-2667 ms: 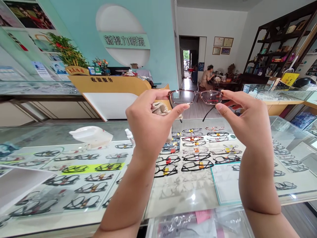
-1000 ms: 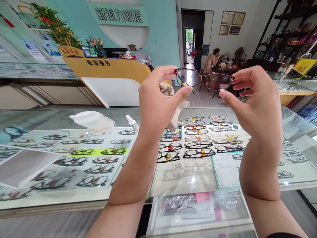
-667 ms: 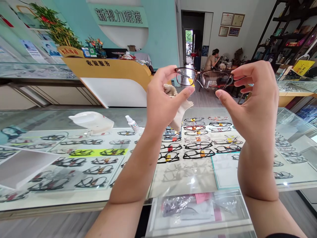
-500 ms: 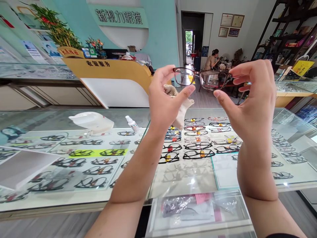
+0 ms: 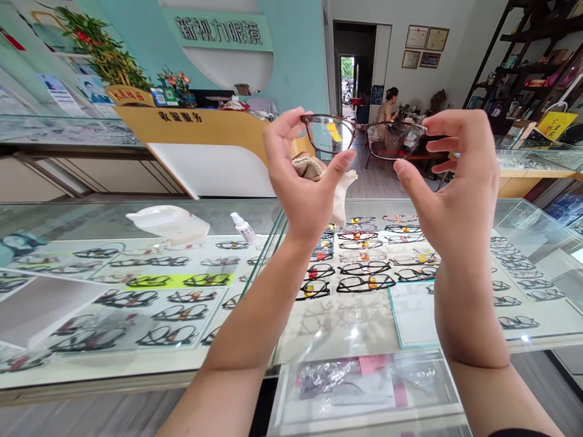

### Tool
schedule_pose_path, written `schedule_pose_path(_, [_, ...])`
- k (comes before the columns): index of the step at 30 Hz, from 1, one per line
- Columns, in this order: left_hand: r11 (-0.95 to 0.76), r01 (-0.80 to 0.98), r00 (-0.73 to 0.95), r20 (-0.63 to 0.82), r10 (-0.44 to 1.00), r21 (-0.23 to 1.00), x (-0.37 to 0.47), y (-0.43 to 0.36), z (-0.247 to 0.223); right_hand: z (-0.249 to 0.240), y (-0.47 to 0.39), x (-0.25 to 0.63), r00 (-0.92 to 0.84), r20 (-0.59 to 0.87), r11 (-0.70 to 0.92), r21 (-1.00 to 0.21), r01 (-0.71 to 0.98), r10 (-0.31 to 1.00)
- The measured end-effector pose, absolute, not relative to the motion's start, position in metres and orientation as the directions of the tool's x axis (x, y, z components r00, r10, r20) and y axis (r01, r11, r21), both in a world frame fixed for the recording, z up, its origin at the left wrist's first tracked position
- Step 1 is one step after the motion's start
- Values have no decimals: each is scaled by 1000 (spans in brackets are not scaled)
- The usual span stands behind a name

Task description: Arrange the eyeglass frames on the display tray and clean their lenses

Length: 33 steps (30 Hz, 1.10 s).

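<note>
A pair of eyeglasses (image 5: pixel 360 126) with a dark brown frame is held up at chest height or above, lenses facing me. My left hand (image 5: pixel 303 173) grips its left end, fingers behind the rim and thumb below the lens. Tucked in that same palm is a cream cloth pouch (image 5: pixel 341 197), which hangs down behind the thumb. My right hand (image 5: pixel 460 164) pinches the right end near the hinge with its index finger, thumb just under the lens. Small coloured marks show on the lenses. The temples are mostly hidden.
Below lies a glass display counter (image 5: pixel 328 340) with rows of glasses. On its top stand a white spray bottle (image 5: pixel 243 227) and a white curved object (image 5: pixel 168 221). A lidded clear box (image 5: pixel 364 388) sits in front. Across the room, a person (image 5: pixel 387 118) sits at a table.
The glasses have shifted slightly left and turned so the lenses face me more squarely. Both my hands moved a little left with them, and the left rose slightly.
</note>
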<state>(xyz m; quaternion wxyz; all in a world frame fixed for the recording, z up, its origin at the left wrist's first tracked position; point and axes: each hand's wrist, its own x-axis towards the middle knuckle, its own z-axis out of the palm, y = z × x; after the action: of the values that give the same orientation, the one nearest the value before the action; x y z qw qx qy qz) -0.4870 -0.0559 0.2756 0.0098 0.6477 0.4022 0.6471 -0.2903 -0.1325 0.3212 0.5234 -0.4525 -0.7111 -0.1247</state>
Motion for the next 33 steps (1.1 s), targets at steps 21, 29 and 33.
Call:
schedule_pose_path(21, [-557, 660, -353, 862, 363, 504, -468, -83, 277, 321, -113, -289, 79, 811, 660, -524, 539, 579])
schedule_pose_path(29, [-637, 548, -261, 834, 487, 543, -472, -71, 272, 322, -115, -294, 194, 858, 629, -485, 607, 475])
schedule_pose_path(33, [-656, 532, -307, 843, 441, 536, -473, -68, 270, 321, -113, -292, 210, 880, 695, -467, 547, 426])
